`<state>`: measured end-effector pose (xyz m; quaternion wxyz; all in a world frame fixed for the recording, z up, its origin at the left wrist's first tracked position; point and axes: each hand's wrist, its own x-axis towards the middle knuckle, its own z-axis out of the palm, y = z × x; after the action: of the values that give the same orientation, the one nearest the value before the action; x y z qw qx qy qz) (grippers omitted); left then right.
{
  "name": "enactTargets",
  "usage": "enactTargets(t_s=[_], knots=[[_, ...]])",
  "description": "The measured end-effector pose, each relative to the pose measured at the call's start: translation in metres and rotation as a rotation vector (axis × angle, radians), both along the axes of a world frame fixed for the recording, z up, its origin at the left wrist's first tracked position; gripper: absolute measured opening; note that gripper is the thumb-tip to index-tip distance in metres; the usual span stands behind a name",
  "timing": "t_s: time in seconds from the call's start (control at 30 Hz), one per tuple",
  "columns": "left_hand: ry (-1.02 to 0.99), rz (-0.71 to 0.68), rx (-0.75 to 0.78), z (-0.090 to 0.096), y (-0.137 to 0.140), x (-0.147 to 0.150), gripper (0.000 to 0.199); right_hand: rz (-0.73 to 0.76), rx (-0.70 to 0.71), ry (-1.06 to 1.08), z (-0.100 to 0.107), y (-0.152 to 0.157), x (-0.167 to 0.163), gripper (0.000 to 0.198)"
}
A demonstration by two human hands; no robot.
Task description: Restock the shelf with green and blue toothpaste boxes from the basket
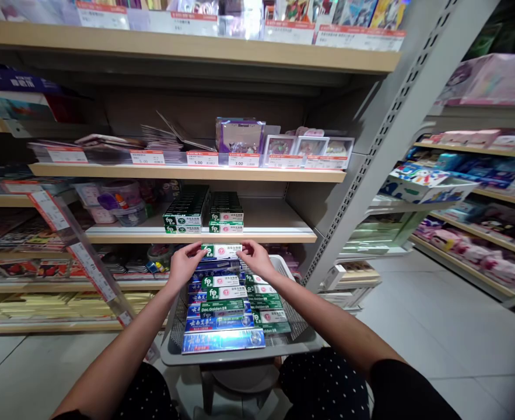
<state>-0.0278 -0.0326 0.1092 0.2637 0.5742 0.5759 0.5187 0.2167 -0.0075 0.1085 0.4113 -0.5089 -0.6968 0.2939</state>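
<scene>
Pinching a green-and-white toothpaste box (223, 251) by its left end with the left hand (187, 263), and gripping its right end with the right hand (257, 260), with fingertips closed on the carton at either side. Holding it roughly level, with the printed side toward the camera, above the far end of a gray plastic basket (283, 350) and near the front edge of the lower shelf (266, 216). Showing, inside the basket, blue boxes (222, 341) laid crosswise in a column, with green boxes (226, 293) partly on top of them and along the right side. Facing two tidy stacks on the lower shelf, a left stack (182, 224) and a right stack (226, 224), both of similar green-and-white cartons, with a narrow gap between. Next to these, toward the left, showing plastic tubs (128, 204). Beneath the basket, showing a gray stool (244, 379).
</scene>
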Motion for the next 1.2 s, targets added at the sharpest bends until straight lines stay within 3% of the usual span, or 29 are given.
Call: enactTargets(t_s=[0.13, 0.23, 0.6, 0.97, 1.2], knots=[[0.017, 0.056, 0.145, 0.035, 0.030, 0.020, 0.042, -0.068, 0.148, 0.082, 0.024, 0.033, -0.006, 0.038], [0.045, 0.090, 0.181, 0.045, 0.052, 0.031, 0.040, -0.121, 0.207, 0.112, 0.035, 0.053, -0.010, 0.037], [0.260, 0.180, 0.330, 0.022, 0.090, 0.039, 0.033, -0.233, 0.274, 0.043, 0.028, 0.075, -0.019, 0.036], [0.247, 0.231, 0.297, 0.016, 0.107, 0.051, 0.038, -0.259, 0.213, 0.180, 0.016, 0.098, -0.028, 0.030], [0.289, 0.257, 0.296, 0.018, 0.118, 0.055, 0.038, -0.265, 0.213, 0.071, 0.007, 0.115, -0.029, 0.033]])
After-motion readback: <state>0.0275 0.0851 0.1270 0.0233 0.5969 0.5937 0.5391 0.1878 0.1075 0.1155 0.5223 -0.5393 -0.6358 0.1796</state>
